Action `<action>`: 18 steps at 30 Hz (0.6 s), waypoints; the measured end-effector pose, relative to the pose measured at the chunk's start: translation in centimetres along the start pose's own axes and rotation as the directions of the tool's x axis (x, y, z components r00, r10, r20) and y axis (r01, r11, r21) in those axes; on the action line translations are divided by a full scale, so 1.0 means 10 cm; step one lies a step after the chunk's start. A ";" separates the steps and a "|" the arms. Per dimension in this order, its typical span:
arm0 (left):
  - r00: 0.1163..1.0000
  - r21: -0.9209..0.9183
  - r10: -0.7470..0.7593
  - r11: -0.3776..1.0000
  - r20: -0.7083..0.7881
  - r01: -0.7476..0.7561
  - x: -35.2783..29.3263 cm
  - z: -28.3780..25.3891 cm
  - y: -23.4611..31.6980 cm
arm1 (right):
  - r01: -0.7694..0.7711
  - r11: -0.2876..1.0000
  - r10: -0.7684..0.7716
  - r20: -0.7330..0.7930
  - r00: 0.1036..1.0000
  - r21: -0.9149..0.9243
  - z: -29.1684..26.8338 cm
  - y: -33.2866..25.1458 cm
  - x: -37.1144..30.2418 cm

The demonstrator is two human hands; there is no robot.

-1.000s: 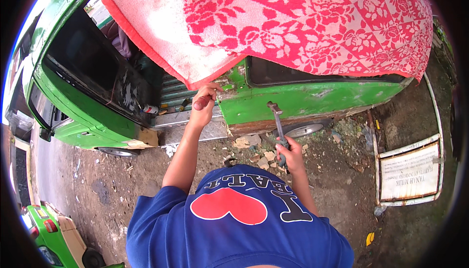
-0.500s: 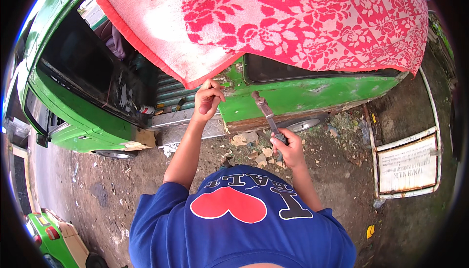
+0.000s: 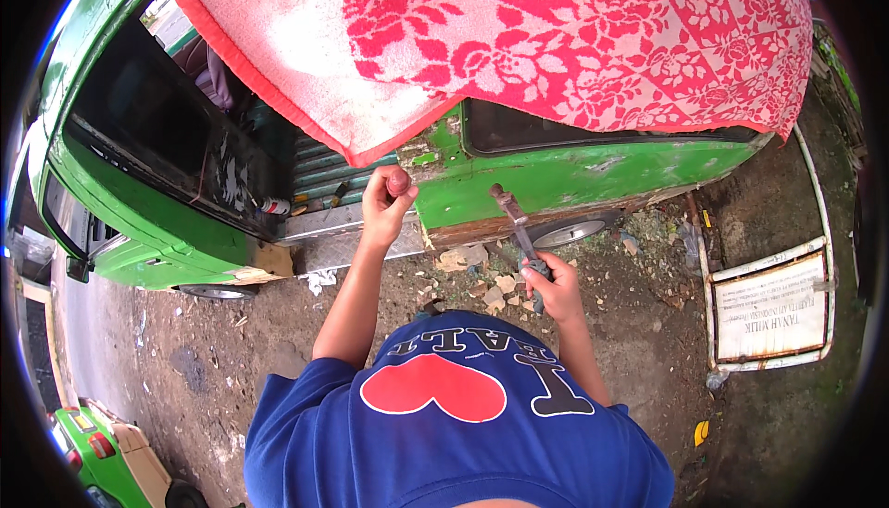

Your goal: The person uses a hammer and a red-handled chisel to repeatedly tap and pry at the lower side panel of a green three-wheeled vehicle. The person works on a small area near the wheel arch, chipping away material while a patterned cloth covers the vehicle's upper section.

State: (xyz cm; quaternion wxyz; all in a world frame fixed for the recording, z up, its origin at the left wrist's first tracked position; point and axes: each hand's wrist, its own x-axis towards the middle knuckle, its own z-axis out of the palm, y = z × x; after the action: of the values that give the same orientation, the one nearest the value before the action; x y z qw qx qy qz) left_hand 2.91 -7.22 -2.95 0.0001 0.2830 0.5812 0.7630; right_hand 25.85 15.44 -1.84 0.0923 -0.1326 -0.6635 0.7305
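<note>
My right hand is wrapped round the dark grip of a worn hammer, its rusty head raised toward the green van panel and apart from it. My left hand is closed on a short tool with a rounded reddish-brown end, which faces up at me; the rest of it is hidden by my fingers. Just beyond that hand is the van's door pillar, where paint is chipped and bare patches show.
A pink and red floral blanket drapes over the van roof. The open door stands at left. On the ribbed floor lie a can and small tools. Paint flakes litter the dirt. A white-framed sign is at right.
My left hand has turned, so the tool's rounded end now points up beside the thumb. The hammer has shifted slightly right and nearer to me.
</note>
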 end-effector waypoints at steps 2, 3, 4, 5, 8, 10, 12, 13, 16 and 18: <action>0.998 -0.021 -0.031 0.999 0.054 0.032 0.02 0.01 0.04 | -0.001 1.000 0.001 -0.002 1.000 0.016 -0.02 0.02 0.01; 0.997 0.005 -0.004 1.000 0.076 0.004 0.05 0.02 0.09 | -0.003 1.000 0.003 -0.002 1.000 0.024 -0.03 0.03 0.01; 0.995 0.030 0.023 0.999 0.099 -0.026 0.08 0.03 0.13 | -0.003 1.000 0.003 -0.003 1.000 0.022 -0.04 0.03 0.01; 0.991 0.055 0.049 0.997 0.123 -0.056 0.10 0.03 0.15 | -0.004 1.000 0.004 -0.005 1.000 0.020 -0.04 0.03 0.01; 0.994 -0.045 0.063 0.997 0.089 -0.059 0.15 -0.04 0.15 | -0.024 1.000 0.024 -0.005 1.000 0.013 -0.04 0.04 0.00; 1.000 -0.157 0.010 0.988 0.017 -0.007 0.22 -0.02 0.20 | -0.034 0.999 0.034 -0.008 0.999 0.004 -0.04 0.05 -0.01; 0.997 -0.208 0.028 0.977 -0.070 -0.042 0.32 0.03 0.26 | -0.034 0.999 0.034 -0.005 0.999 -0.010 -0.03 0.06 -0.01; 0.994 -0.209 0.041 0.976 -0.100 -0.061 0.36 0.03 0.23 | -0.034 0.999 0.034 0.000 0.999 -0.017 -0.03 0.07 -0.01; 0.981 -0.233 0.093 0.964 -0.169 -0.132 0.43 0.05 0.18 | -0.037 0.999 0.037 0.006 0.999 -0.034 -0.02 0.07 -0.02; 0.977 -0.264 0.082 0.955 -0.197 -0.133 0.44 0.06 0.16 | -0.048 0.998 0.048 0.004 0.999 -0.040 -0.03 0.07 -0.02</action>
State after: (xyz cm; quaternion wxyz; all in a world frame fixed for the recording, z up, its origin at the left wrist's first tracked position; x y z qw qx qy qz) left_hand -0.02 -5.71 0.48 -0.0557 0.2398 0.4504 0.8582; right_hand 26.14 15.55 -2.59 0.0704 -0.1484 -0.6748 0.7195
